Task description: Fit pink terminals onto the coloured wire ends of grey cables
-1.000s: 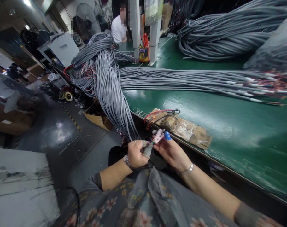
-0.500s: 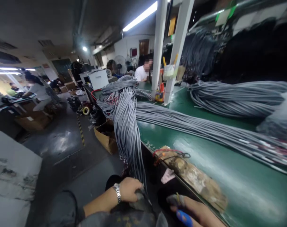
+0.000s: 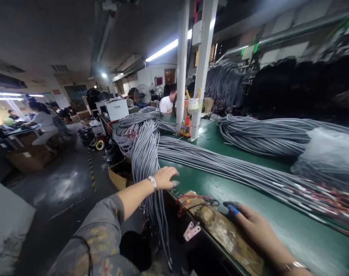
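My left hand [image 3: 164,178], with a metal watch on its wrist, reaches over the table edge beside a hanging bundle of grey cables [image 3: 145,149]. Its fingers are apart and hold nothing; dark coverings show on the fingertips. Over the green tabletop [image 3: 200,174], my right hand [image 3: 247,218] has its fingers stretched forward, with blue wrapping on one. Nothing shows in it. Beside it lies a worn, brown taped pad [image 3: 220,228] along the table edge, with red and black wire leads [image 3: 197,198] at its far end.
Long grey cables [image 3: 220,161] run across the table to stripped ends at right. Behind lie a coiled cable bundle [image 3: 260,134] and a clear plastic bag [image 3: 330,153]. White posts [image 3: 201,73] rise from the table. A pink clip [image 3: 191,230] hangs at the edge. Other people sit farther off.
My left hand has risen from my lap, leaving the dark cloth there, and moved forward to the cables. My right hand has moved up and right over the table. The view has shifted slightly.
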`<state>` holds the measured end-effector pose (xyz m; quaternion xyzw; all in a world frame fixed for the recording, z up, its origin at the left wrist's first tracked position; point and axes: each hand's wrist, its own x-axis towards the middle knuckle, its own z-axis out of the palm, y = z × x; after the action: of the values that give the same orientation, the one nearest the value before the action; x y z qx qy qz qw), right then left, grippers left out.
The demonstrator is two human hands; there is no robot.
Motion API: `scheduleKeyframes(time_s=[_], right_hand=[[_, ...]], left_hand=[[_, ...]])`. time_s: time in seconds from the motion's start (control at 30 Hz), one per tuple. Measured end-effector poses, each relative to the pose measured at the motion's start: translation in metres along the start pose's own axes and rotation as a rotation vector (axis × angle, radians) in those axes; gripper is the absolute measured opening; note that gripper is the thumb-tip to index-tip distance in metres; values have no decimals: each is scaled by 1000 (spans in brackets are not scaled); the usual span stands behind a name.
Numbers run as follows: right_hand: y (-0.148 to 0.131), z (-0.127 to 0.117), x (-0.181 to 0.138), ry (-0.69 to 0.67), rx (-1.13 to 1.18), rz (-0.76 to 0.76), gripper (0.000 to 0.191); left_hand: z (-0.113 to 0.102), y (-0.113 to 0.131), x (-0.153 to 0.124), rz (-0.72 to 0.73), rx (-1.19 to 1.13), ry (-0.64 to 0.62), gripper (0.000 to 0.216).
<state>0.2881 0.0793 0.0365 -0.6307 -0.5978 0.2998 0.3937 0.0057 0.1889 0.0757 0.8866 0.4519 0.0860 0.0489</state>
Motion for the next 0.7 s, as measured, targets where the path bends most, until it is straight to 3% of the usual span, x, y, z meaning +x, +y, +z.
scheduleKeyframes(time_s=[0.13,0.27,0.47,0.7], right_hand=[[6,-3,3,49,39,21,34],[9,-3,3,48,53,4,35],[4,-2,-1,31,88,27,35],[3,-2,-2,15,144,57,36]], left_hand=[[-6,-12,65,-85,128,-55,51],[-1,-20,107,-139,169,-76,58],[9,-25,120,-150,216,-90,66],[4,-25,122,-135,297,-96,64]])
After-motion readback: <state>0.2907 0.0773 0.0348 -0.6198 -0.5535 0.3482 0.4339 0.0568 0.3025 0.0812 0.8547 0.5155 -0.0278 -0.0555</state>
